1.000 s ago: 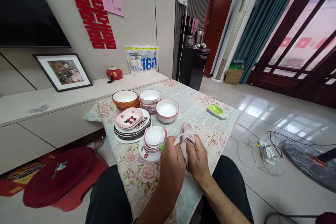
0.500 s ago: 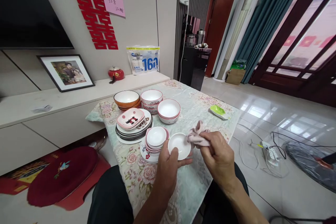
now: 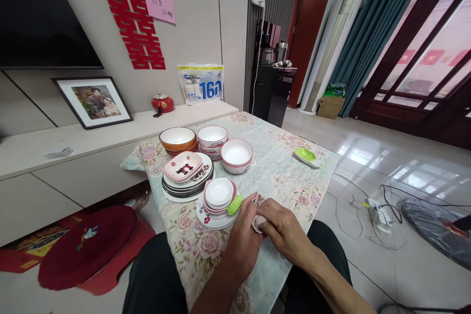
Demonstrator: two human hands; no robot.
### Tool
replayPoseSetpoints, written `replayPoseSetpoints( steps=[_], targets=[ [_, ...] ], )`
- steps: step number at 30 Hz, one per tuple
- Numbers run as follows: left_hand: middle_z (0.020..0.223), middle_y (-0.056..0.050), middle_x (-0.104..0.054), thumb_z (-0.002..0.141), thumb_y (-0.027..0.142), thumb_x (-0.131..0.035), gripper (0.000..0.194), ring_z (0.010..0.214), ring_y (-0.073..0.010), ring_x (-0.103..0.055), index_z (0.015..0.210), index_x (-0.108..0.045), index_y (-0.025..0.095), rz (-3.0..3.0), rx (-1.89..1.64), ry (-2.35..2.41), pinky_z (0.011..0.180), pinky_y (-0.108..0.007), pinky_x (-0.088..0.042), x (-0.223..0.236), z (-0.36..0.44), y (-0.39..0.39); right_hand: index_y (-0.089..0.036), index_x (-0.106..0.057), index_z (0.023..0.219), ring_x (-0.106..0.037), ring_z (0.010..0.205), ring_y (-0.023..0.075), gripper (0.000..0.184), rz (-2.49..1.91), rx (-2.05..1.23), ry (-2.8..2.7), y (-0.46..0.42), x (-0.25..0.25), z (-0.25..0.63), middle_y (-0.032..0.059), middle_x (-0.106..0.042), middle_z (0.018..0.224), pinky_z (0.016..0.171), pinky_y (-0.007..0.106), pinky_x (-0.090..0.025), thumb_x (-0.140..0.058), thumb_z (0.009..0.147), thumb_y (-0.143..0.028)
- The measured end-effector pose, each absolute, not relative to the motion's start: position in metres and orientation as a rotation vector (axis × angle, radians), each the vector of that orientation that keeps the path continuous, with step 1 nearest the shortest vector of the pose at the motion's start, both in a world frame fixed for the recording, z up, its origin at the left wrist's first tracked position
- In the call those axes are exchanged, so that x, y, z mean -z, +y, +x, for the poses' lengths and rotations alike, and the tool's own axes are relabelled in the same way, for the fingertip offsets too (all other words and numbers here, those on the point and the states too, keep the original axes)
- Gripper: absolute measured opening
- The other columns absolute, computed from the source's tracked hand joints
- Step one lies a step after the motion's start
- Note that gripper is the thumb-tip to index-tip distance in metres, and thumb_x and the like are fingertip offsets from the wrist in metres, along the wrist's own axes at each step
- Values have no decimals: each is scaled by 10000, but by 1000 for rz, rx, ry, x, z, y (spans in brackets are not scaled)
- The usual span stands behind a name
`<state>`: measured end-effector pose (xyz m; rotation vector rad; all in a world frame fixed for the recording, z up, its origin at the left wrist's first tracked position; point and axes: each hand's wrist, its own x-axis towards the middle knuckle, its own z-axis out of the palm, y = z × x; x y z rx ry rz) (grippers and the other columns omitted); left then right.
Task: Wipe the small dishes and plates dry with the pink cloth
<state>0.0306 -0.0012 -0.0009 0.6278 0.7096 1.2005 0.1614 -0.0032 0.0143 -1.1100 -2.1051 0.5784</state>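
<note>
Low over the near part of the table, my left hand is closed on a small white dish, mostly hidden between my hands. My right hand grips a pale pink cloth and presses it against the dish. Just left of my hands is a pile of small plates, topped by white dishes, with a green leaf-shaped piece at its side. Behind that pile, a square pink plate lies on several dark-rimmed plates.
White bowls with red rims and orange bowls are stacked farther back. A green leaf-shaped dish lies near the right edge of the flowered tablecloth. A red-cushioned stool stands at left; cables and a power strip are on the floor.
Half a second ago my hands were apart, the dish facing up in my left hand. Now they have come together, with the cloth pressed to the dish. The stacked dishes stay put.
</note>
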Motion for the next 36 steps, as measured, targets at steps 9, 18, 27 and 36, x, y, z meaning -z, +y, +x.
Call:
replayPoseSetpoints(
  steps=[9, 18, 27, 36],
  targets=[
    [1263, -123, -663, 843, 405, -639, 432, 1177, -298, -605, 1231, -635, 215, 321, -1098, 589, 900, -427, -539, -5, 27, 2, -191, -655, 942, -548, 724, 182, 209, -1481, 9, -2368, -3, -23, 174, 59, -562, 879, 592, 273, -414, -466, 913, -109],
    [1234, -148, -684, 803, 383, -710, 448, 1239, -298, -579, 1184, -676, 149, 382, -1212, 594, 1079, -419, -423, -4, 30, -1, -236, -585, 1155, -597, 987, 175, 289, -1070, -513, -2061, -7, -15, 153, 47, -626, 1034, 846, 287, -495, -475, 925, -98],
    [1339, -125, -630, 821, 375, -676, 435, 1286, -296, -544, 1219, -660, 199, 310, -1191, 539, 1018, -437, -494, -4, 32, -3, -191, -627, 1038, -613, 805, 203, 226, -1370, -150, -2235, -4, -25, 168, 77, -615, 918, 689, 317, -512, -475, 900, -98],
    [1358, -115, -622, 835, 353, -665, 428, 1330, -275, -509, 1232, -647, 195, 382, -1261, 600, 1122, -430, -399, 1, 32, -7, -149, -620, 985, -605, 824, 239, 206, -1394, -266, -2157, -11, -11, 148, 106, -622, 912, 713, 377, -517, -455, 883, -80]
  ],
)
